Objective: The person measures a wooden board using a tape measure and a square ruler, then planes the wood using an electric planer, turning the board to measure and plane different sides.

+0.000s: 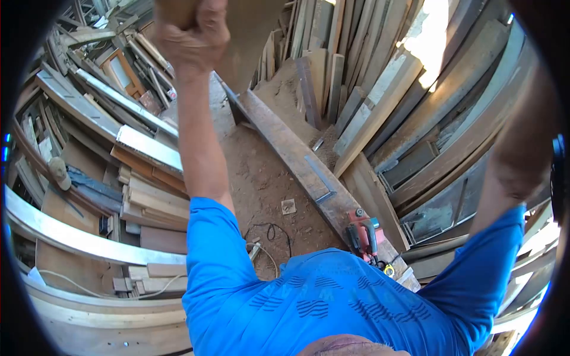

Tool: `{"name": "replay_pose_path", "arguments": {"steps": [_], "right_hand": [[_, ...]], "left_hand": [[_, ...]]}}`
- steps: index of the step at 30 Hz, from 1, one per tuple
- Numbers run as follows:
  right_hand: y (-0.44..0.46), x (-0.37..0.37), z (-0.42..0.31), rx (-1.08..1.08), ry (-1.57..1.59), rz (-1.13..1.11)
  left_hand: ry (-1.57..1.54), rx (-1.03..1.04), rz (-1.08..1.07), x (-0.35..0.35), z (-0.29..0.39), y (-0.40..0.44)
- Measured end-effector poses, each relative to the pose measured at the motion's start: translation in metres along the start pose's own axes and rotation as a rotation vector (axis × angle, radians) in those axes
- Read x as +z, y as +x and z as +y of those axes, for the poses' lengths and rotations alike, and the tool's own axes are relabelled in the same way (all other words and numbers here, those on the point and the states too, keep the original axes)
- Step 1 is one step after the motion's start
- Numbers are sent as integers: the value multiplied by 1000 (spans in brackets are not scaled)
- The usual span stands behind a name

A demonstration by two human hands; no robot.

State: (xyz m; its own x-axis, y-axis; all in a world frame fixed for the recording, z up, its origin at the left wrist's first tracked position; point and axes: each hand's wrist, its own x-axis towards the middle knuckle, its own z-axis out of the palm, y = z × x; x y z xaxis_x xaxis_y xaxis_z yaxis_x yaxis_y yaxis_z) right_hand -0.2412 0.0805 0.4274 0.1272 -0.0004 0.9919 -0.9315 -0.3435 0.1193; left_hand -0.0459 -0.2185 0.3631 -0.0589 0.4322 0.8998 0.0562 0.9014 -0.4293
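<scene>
While the left hand clamps a brown board at the far side, apparently to keep it raised, most of its visible face lies right of the grip (the right hand is out of sight, its grip impossible to tell). A red power tool rests near, on the long bench, probably for easy reach.

The flat wooden board in the left hand is brown, the cloth shirt well back from that hand is bright blue with dark wavy stripes, and the chunky power tool far from it is red and black.
</scene>
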Motion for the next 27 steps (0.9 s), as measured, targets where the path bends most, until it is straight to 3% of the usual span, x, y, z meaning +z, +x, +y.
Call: {"name": "replay_pose_path", "arguments": {"steps": [1, 2, 3, 4, 5, 8, 11, 14, 17, 21, 27], "right_hand": [[-18, 22, 11, 4, -29, -36], [-36, 42, 20, 6, -56, -75], [-55, 66, 29, 5, -63, -101], [-77, 88, 37, 13, -81, -141], [-98, 111, 43, 18, -78, -179], [-176, 183, 55, 101, -63, -357], [-233, 250, 46, 243, -1, -614], [-273, 322, 28, 189, 52, -460], [-286, 360, 5, 323, 537, -364], [-231, 339, -33, 161, 511, -105], [-142, 307, -57, 155, 637, -106]], "left_hand": [[42, 21, -1, -15, 0, 5], [204, -32, 235, -12, -1, 6], [336, 100, 302, -28, -5, 21], [333, -57, 288, -46, 10, 23], [393, -71, 215, -80, -3, 26], [676, 214, 144, -162, -1, 45], [721, 112, 177, -231, 40, 62], [732, -13, 205, -268, 89, 70], [718, -110, 244, -281, 131, 71], [665, -202, 242, -268, 155, 74], [486, -378, 245, -232, 141, 92]]}}
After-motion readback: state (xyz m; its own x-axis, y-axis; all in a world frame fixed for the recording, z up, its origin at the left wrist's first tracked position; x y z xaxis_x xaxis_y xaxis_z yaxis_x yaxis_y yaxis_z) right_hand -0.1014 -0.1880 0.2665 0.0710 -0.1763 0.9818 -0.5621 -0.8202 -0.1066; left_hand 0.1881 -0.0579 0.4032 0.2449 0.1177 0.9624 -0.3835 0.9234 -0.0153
